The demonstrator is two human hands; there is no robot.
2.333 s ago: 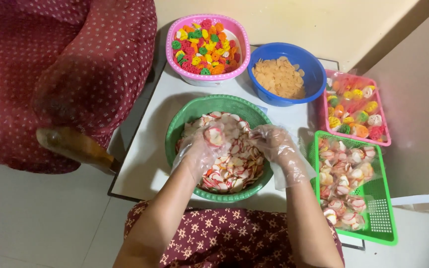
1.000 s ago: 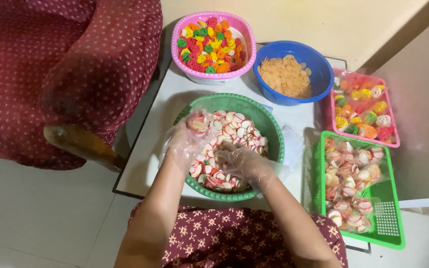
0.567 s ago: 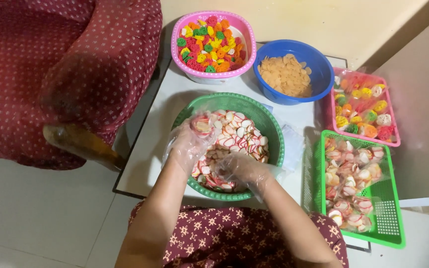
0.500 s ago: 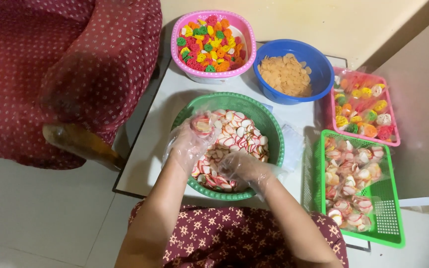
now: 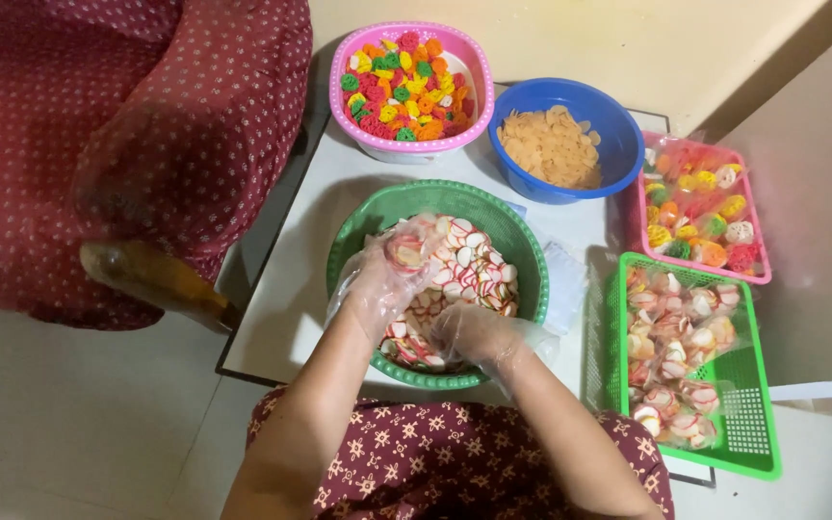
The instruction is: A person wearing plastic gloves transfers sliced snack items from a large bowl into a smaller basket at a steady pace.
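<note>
Now our left hand point(image 5: 384, 279), in crinkly clear plastic, pinches a small bag point(image 5: 404, 252) of red-white round crackers point(image 5: 474, 265) over the ribbed green bowl point(image 5: 517, 241); our right hand point(image 5: 469, 332) cups loose crackers inside, fingertips blurred.

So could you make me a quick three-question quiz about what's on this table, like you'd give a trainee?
1. True or false: both hands wear thin clear plastic gloves.
2. Which bowl are the hands working over? A) pink bowl B) blue bowl C) green bowl
3. Fill in: the left hand holds a small bundle of red-and-white ____.

Key:
1. True; the right hand is gloved too, down among the crackers.
2. C; the green bowl holds loose red-and-white crackers.
3. Crackers; whether a clear bag wraps the bundle is hard to tell.
</note>
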